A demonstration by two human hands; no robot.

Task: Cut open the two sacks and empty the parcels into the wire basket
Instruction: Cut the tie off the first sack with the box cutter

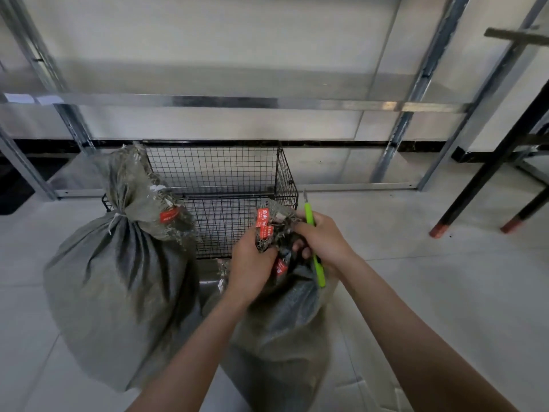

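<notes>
1. Head view: left hand (252,263) grips the bunched neck of the near sack (285,328); right hand (323,242), close beside, clasps a slim green knife (309,217)
2. Advice: keep the neck taut, cut away from the left hand
3. Coarse grey frayed weave; second sack (118,292) stands tied at left; black wire basket (225,179) lies just beyond

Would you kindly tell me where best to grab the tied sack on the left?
Probably round the cinched neck of the tied sack, at the white tie, coming in from the side: the cloth gathers narrowest there, the frayed top flares above, the body bulges wide.
</notes>
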